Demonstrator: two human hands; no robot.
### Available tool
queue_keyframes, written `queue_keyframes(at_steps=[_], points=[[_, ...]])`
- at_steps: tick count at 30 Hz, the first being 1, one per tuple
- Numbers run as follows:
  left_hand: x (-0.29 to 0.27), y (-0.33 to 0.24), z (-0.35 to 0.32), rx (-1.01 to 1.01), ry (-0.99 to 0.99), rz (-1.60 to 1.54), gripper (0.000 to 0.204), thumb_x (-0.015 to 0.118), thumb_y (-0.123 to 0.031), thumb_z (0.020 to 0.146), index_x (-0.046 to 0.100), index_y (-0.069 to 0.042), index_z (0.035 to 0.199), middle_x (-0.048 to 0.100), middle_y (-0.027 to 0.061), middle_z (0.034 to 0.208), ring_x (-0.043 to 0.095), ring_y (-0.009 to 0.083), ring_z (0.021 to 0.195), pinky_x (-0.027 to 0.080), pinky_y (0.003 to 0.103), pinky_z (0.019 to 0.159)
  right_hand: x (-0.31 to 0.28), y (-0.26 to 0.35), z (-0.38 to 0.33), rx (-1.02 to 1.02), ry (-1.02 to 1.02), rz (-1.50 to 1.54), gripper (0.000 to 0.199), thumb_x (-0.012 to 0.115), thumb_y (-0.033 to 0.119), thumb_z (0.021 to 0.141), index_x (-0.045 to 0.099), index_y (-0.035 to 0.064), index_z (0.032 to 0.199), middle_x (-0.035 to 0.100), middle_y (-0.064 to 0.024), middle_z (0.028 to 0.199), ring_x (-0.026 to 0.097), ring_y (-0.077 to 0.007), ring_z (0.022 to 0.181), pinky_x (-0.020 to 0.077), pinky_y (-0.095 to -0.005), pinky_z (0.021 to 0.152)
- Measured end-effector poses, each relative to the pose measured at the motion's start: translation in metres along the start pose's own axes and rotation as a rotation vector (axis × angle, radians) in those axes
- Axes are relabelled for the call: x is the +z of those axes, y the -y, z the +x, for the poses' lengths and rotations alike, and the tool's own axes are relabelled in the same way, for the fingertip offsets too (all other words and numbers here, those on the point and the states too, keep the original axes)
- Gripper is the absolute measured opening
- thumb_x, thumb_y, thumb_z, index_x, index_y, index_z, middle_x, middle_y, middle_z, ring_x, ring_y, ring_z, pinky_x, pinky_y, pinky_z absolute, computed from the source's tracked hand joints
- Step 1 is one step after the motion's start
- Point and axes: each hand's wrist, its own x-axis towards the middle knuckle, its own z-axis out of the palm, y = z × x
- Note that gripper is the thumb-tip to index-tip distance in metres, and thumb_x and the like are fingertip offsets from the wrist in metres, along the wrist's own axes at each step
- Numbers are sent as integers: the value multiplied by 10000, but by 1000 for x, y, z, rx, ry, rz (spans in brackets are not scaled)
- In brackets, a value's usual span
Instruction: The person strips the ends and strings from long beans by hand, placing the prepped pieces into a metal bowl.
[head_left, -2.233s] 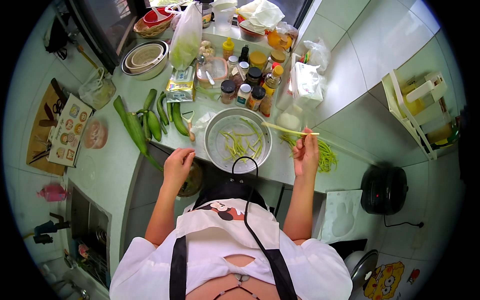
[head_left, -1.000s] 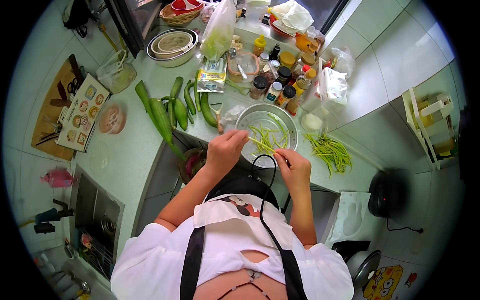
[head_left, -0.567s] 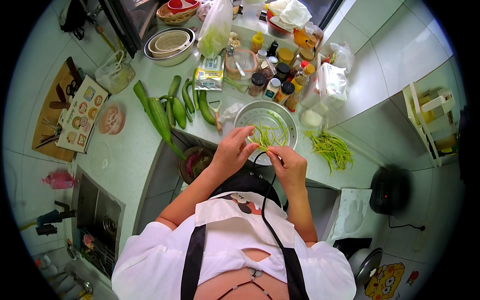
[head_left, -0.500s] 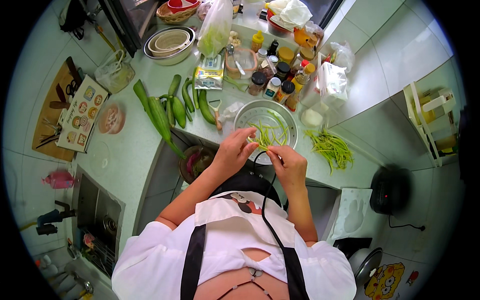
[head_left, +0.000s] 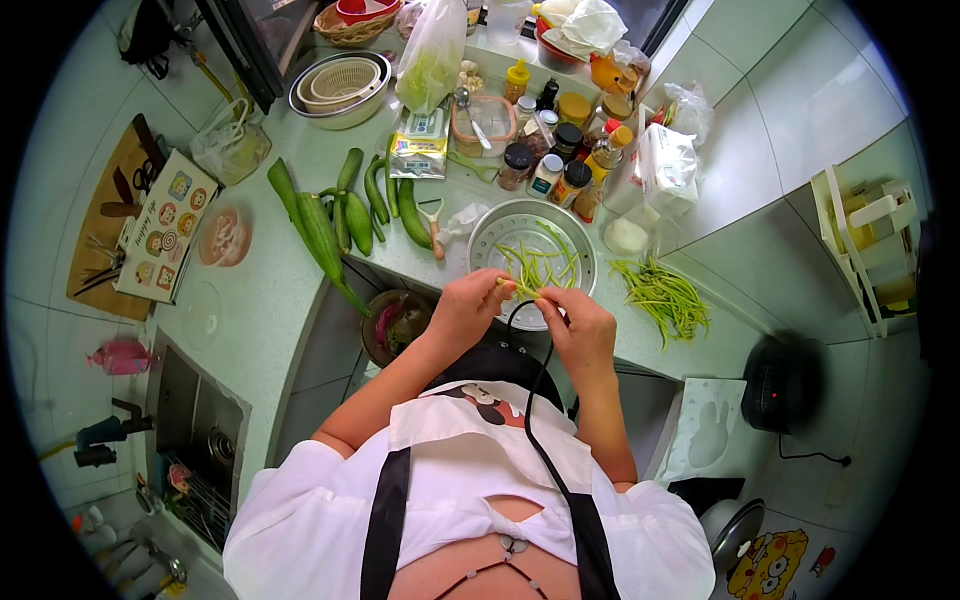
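Note:
Over the near edge of a round metal colander (head_left: 584,228), both hands meet at a thin green vegetable stem (head_left: 524,291). My left hand (head_left: 468,312) pinches its left end between thumb and fingertips. The other end is in the pinch of my right hand (head_left: 580,332). Short cut or broken green pieces (head_left: 540,265) lie inside the colander. To its right, a loose pile of long thin green stems (head_left: 660,296) rests on the pale counter. The exact kind of vegetable cannot be made out.
Left of the colander lie a peeler (head_left: 433,228), green peppers (head_left: 410,213) and long green gourds (head_left: 318,232). Seasoning jars (head_left: 545,175) and bottles crowd behind it. A bin (head_left: 395,325) stands below the counter edge. The sink (head_left: 200,420) is at the left, a black appliance (head_left: 780,380) at the right.
My left fingers, spread a little before, have closed onto the stem and come slightly lower. My right hand has barely shifted and keeps its pinch.

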Motion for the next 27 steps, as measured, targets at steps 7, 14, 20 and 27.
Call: queue_keyframes(at_steps=[7,14,20,27], points=[[-10,-5,7,5,-9,21,287,630,-130,842,580,-58,1116,595,132,1017,609,213,788,498,295,627,-13,-8,3,35,-20,-35,88,666,153,790,658,88,849,638,-65,792,617,-257,662,479,-332,573],[-13,-9,13,400,-184,558,485,722,-48,692,588,-124,1151,509,100,1224,541,284,1039,492,358,810,-17,-6,1,-3,-43,-44,69,669,145,785,651,95,829,632,-54,774,611,-243,657,473,-332,566],[-10,-14,14,403,-166,599,401,690,-72,726,592,-83,1114,614,94,1033,602,267,911,491,357,740,-21,0,-1,6,-59,-27,71,668,145,789,652,90,831,632,-57,774,611,-242,655,473,-332,564],[-6,-6,7,90,34,378,279,590,-140,858,553,-27,1110,641,124,919,629,299,790,487,354,697,-14,4,0,1,-57,57,74,669,133,792,651,76,834,633,-68,772,612,-241,639,475,-320,560]])
